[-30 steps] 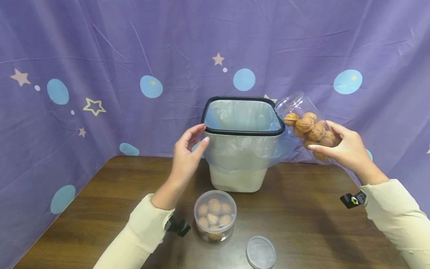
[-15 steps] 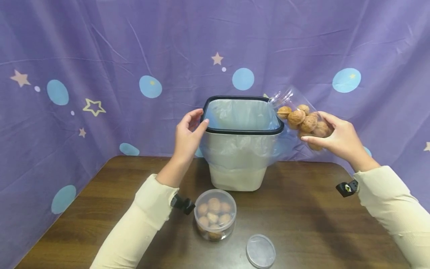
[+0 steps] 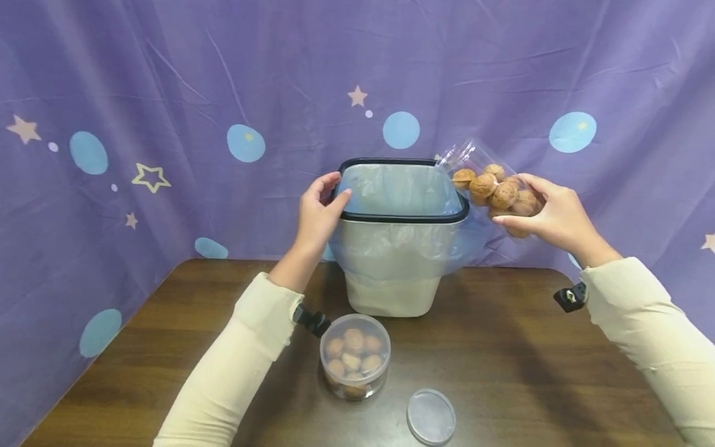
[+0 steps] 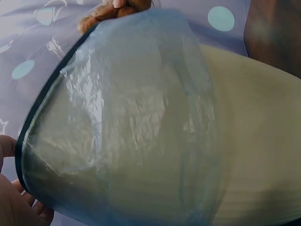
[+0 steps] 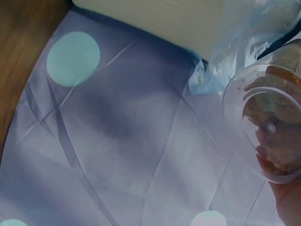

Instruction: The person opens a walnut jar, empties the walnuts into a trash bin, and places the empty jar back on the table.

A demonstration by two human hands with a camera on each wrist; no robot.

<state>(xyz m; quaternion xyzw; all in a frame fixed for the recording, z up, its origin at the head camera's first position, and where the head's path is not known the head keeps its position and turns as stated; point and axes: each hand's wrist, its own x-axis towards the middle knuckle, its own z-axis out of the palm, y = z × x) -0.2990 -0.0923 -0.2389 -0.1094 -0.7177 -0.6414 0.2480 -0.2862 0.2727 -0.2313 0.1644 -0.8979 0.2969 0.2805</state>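
My right hand [image 3: 561, 217] grips a clear plastic jar [image 3: 485, 155] near its base. Several walnuts [image 3: 504, 195] lie inside it. The jar tilts left, its mouth just over the right back corner of a pale trash bin [image 3: 391, 295]. A bluish plastic bag [image 3: 399, 248] lines the bin and folds down over its outside, under a black rim frame [image 3: 402, 218]. At the rim's left side, my left hand [image 3: 318, 214] holds the edge, thumb on one side and fingers on the other. In the right wrist view, the jar's round base [image 5: 270, 127] faces the camera.
A lidded clear tub [image 3: 355, 357] of walnuts stands on the wooden table [image 3: 491, 347] in front of the bin. To its right lies a loose round clear lid [image 3: 431, 416]. A purple patterned curtain [image 3: 301, 74] hangs behind the table.
My right hand has carried the jar leftward and up, bringing its mouth over the bin's corner. My left hand has moved up from beside the rim onto it. The walnuts remain in the jar.
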